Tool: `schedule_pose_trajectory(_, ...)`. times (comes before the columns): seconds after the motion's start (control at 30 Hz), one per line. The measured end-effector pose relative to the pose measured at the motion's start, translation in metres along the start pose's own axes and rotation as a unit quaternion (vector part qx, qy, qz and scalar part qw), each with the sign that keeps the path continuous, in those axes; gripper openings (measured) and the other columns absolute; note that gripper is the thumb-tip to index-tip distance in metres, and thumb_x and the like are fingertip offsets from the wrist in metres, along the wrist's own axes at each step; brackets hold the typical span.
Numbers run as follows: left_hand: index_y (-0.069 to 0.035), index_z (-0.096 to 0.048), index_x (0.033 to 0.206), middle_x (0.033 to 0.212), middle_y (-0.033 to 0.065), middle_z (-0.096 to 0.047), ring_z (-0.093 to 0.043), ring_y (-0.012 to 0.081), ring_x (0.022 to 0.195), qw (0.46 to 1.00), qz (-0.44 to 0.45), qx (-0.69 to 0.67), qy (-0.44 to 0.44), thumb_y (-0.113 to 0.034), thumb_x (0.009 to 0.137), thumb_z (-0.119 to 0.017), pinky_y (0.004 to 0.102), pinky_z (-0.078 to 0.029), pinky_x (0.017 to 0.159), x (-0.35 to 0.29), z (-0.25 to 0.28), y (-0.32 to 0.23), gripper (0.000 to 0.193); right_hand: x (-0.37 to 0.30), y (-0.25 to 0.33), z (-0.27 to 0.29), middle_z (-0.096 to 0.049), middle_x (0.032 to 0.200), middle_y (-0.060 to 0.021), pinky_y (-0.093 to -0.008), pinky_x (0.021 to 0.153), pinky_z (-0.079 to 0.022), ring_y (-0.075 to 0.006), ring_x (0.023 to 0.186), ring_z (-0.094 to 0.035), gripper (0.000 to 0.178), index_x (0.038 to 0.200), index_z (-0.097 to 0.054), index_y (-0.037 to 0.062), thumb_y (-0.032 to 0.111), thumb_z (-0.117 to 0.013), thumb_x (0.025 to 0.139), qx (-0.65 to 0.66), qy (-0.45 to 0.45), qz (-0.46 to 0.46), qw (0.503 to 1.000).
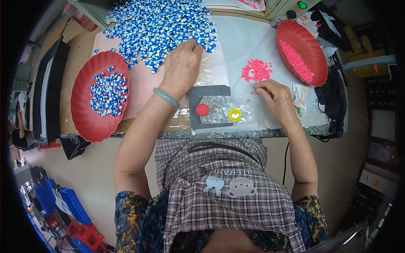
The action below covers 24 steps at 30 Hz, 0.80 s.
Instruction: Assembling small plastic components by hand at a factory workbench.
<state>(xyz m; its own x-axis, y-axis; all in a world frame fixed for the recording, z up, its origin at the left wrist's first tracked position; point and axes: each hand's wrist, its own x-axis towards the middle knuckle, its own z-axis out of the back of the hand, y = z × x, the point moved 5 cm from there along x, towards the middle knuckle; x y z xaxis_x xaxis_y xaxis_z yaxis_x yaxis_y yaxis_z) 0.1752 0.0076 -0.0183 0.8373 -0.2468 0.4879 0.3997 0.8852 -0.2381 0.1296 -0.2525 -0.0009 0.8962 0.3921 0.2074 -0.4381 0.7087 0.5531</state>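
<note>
My left hand, a green bangle on its wrist, reaches to the near edge of a large pile of small blue-and-white pieces. Its fingers are curled in; whatever is at their tips is hidden. On the right, my right hand has thumb and forefinger drawn together just below a scatter of small pink pieces. One loose pink piece lies by its fingertips. Between my hands, a dark grey mat bears a speckled stone slab, with a red round cap and a yellow cap holding something white.
A red scalloped tray at left holds finished-looking blue, white and pink pieces. Another red tray at far right holds pink pieces. A crumpled printed wrapper and black cables lie right of my right hand. A black tray stands far left.
</note>
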Motion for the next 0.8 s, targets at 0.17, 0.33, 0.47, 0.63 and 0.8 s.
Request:
schedule_pose_trajectory(0.17,-0.003,-0.065,0.093,0.094,0.0132,-0.062,-0.064,0.0321,0.092,1.000,-0.019,-0.017,-0.009,-0.004,0.086,-0.064,0.0436,-0.053,0.077,-0.002,-0.003,0.001,0.007,-0.001,0.009,0.002,-0.067,0.092,-0.0103,-0.0343,0.069,-0.053,-0.0257,0.078,-0.068,0.012,0.099,-0.072,0.0012,0.001,-0.070,0.087,-0.023,0.020,0.083,0.996)
schedule_pose_trajectory(0.33,-0.003,-0.065,0.095,0.095,0.0141,-0.063,-0.064,0.0342,0.091,0.999,-0.022,-0.038,-0.020,-0.004,0.087,-0.062,0.0439,-0.053,0.078,-0.006,0.001,0.003,0.009,0.003,0.009,-0.003,-0.066,0.093,-0.0088,-0.0356,0.068,-0.055,-0.0255,0.078,-0.069,0.012,0.095,-0.069,0.0022,-0.002,-0.071,0.083,-0.048,0.061,0.169,0.983)
schedule_pose_trajectory(0.47,-0.002,-0.066,0.101,0.097,0.0150,-0.064,-0.065,0.0353,0.087,0.993,0.049,-0.103,0.002,-0.001,0.087,-0.064,0.0426,-0.055,0.075,-0.011,0.016,0.002,0.014,0.003,0.011,-0.004,-0.064,0.089,-0.0080,-0.0386,0.065,-0.056,-0.0273,0.077,-0.069,0.014,0.091,-0.066,0.0047,0.002,-0.073,0.079,-0.092,0.074,0.143,0.983)
schedule_pose_trajectory(0.63,0.000,-0.068,0.104,0.102,0.0127,-0.066,-0.067,0.0269,0.085,0.974,0.066,-0.216,-0.009,0.000,0.087,-0.069,0.0339,-0.056,0.073,-0.029,0.036,0.003,0.017,0.000,0.007,-0.004,-0.066,0.090,-0.0085,-0.0342,0.065,-0.055,-0.0245,0.075,-0.069,0.012,0.093,-0.064,0.0019,-0.002,-0.072,0.083,-0.047,0.060,0.072,0.994)
schedule_pose_trajectory(0.8,0.002,-0.071,0.110,0.110,0.0088,-0.068,-0.066,0.0133,0.089,0.892,0.189,-0.409,0.033,-0.001,0.094,-0.067,0.0251,-0.054,0.079,-0.053,0.048,-0.002,0.017,-0.003,0.008,0.000,-0.066,0.090,-0.0095,-0.0338,0.066,-0.055,-0.0238,0.076,-0.069,0.014,0.096,-0.065,0.0007,-0.002,-0.071,0.085,-0.027,0.070,0.056,0.996)
